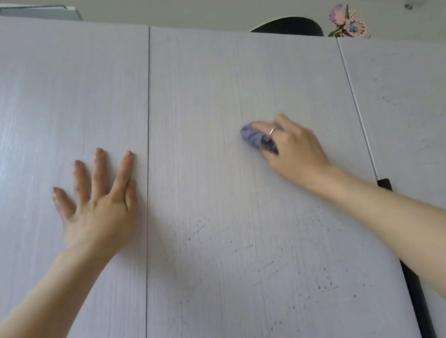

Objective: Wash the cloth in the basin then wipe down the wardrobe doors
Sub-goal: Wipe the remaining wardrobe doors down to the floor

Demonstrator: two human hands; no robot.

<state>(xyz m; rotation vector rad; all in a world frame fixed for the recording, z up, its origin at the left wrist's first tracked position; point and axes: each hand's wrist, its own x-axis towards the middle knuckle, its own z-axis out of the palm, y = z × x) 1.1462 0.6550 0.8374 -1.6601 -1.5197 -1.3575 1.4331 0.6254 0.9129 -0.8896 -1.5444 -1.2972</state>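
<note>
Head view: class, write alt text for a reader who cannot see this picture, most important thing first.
A right hand presses a bunched blue-grey cloth against the middle wardrobe door, while the left hand lies flat, fingers spread, on the left door. Dark specks dot the middle door lower down.

Quick count: 3 pale wardrobe doors, i.e. left door (37, 123), middle door (254, 236) & right door (425, 126), w/ 2 hands on them, left hand (97, 203) and right hand (290, 145). Then 1 balled-up blue cloth (256, 139), 1 ring (273, 131) on the right hand. Up top: 1 bunch of pink flowers (346, 22), 1 dark rounded thing (289, 26), 1 flat box (30, 9), can't tell more.
</note>
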